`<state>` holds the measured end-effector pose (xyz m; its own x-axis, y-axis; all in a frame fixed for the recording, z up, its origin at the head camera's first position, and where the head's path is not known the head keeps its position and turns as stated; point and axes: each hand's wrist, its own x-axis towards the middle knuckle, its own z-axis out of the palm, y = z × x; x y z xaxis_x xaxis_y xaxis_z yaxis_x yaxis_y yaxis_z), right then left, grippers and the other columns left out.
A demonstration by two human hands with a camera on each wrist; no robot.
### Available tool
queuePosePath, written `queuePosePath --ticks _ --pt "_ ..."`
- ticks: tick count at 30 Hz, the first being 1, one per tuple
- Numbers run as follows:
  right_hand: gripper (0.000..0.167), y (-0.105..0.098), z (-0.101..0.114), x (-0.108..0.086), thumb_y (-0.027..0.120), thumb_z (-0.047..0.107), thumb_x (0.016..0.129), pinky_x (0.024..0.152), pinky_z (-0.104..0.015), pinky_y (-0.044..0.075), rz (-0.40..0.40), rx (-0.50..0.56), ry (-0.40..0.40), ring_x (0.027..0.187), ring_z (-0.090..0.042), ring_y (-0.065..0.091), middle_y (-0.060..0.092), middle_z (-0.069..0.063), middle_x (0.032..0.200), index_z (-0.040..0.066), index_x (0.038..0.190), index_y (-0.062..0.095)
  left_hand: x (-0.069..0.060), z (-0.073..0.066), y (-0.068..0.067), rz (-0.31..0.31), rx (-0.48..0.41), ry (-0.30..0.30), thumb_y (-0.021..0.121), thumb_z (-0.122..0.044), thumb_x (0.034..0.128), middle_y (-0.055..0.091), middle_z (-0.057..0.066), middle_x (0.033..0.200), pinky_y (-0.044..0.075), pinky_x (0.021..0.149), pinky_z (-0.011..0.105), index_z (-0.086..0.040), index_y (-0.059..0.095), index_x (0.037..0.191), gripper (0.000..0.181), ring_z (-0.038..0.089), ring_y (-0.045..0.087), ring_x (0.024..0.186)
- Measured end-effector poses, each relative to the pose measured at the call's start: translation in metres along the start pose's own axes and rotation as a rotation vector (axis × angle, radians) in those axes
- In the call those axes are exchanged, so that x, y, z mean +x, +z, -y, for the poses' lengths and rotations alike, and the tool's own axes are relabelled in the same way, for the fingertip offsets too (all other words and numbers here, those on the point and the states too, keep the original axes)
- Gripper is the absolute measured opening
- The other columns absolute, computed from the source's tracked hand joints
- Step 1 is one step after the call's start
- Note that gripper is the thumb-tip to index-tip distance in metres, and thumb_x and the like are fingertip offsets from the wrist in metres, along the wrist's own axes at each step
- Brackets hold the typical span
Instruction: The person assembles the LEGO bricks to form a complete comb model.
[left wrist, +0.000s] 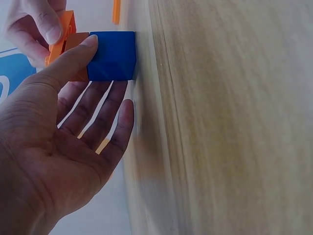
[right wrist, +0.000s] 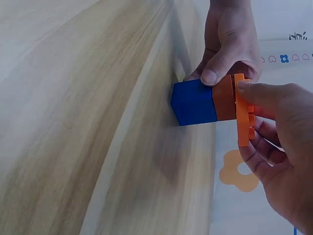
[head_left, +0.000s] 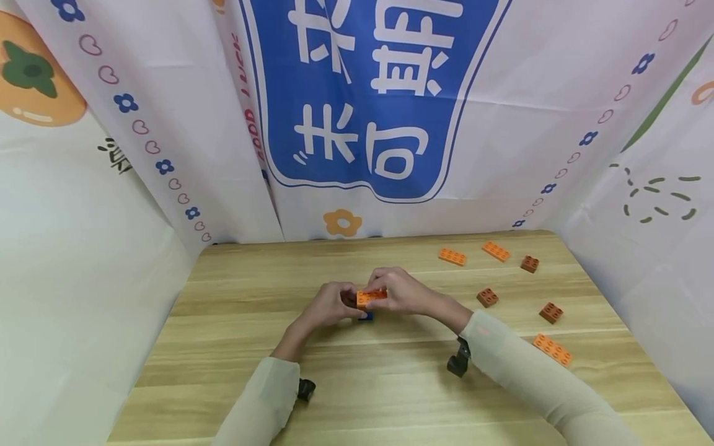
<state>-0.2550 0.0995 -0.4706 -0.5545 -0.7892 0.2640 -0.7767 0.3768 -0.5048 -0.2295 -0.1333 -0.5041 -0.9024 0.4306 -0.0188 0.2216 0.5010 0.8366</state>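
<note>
Near the table's middle, a blue block (right wrist: 195, 105) stands with a brown brick (right wrist: 224, 100) on top of it. My left hand (head_left: 330, 305) grips this stack, its thumb pressing near the seam between blue and brown in the left wrist view. A thin orange studded building brick (right wrist: 242, 122) lies against the brown brick's top, slightly tilted, with a narrow gap showing on one side. Pinching that orange brick between thumb and fingers is my right hand (head_left: 404, 291). In the head view, the hands cover most of the stack.
To the right on the wooden table (head_left: 234, 359) lie flat orange bricks (head_left: 452, 256), (head_left: 495, 251), (head_left: 552, 350) and small brown bricks (head_left: 530, 264), (head_left: 488, 297), (head_left: 551, 312). A printed cloth (head_left: 491, 155) hangs along the table's back edge.
</note>
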Motion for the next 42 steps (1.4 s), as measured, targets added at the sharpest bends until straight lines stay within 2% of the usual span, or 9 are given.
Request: queuePosePath --ticks 6,16,23,28,36,42 --pt "0.028 -0.004 0.006 0.006 0.087 0.016 0.09 0.072 -0.022 0.053 0.032 -0.012 0.035 0.086 -0.009 0.064 0.072 -0.002 0.101 0.005 0.115 0.081 -0.001 -0.001 -0.002 -0.001 0.001 -0.004 0.091 -0.011 0.0842 0.075 -0.001 0.094 0.059 0.079 0.029 -0.01 0.076 0.099 0.021 0.013 0.069 0.086" --pt "0.028 0.0 0.007 0.007 0.088 0.019 0.09 0.07 -0.021 0.051 0.033 -0.015 0.087 0.086 -0.009 0.061 0.071 -0.001 0.102 0.006 0.115 0.082 0.0 0.001 -0.003 -0.003 0.002 -0.009 0.091 -0.008 0.0841 0.076 -0.001 0.094 0.059 0.08 0.03 -0.008 0.076 0.098 0.02 0.012 0.069 0.086" --pt "0.028 0.003 0.005 0.002 0.088 0.021 0.09 0.073 -0.023 0.052 -0.002 -0.03 0.094 0.088 -0.009 0.062 0.071 0.0 0.103 0.007 0.114 0.082 0.001 0.001 -0.002 0.005 0.013 0.024 0.091 -0.008 0.084 0.077 -0.001 0.095 0.06 0.079 0.027 -0.009 0.077 0.099 0.02 0.01 0.07 0.087" --pt "0.029 0.006 0.006 -0.003 0.088 0.021 0.09 0.077 -0.024 0.054 -0.056 -0.026 0.093 0.091 -0.011 0.064 0.072 -0.001 0.104 0.007 0.114 0.082 0.001 -0.001 -0.002 0.009 0.013 0.025 0.091 -0.008 0.0839 0.076 -0.001 0.094 0.06 0.079 0.028 -0.009 0.076 0.097 0.02 0.011 0.07 0.086" --pt "0.036 0.006 -0.003 -0.015 0.09 0.02 0.088 0.084 -0.042 0.062 -0.087 0.071 0.105 0.097 -0.014 0.068 0.073 -0.002 0.109 0.007 0.12 0.08 0.0 -0.001 -0.001 0.016 0.011 0.017 0.092 -0.011 0.0842 0.076 -0.001 0.095 0.059 0.079 0.028 -0.01 0.075 0.098 0.022 0.012 0.07 0.086" --pt "0.039 -0.001 -0.01 -0.026 0.091 0.02 0.086 0.086 -0.042 0.062 -0.084 0.051 0.098 0.101 -0.019 0.07 0.074 -0.003 0.112 0.007 0.122 0.079 0.0 -0.002 -0.001 0.011 0.014 0.001 0.092 -0.011 0.0834 0.075 -0.001 0.095 0.059 0.08 0.03 -0.01 0.075 0.1 0.024 0.012 0.069 0.086"
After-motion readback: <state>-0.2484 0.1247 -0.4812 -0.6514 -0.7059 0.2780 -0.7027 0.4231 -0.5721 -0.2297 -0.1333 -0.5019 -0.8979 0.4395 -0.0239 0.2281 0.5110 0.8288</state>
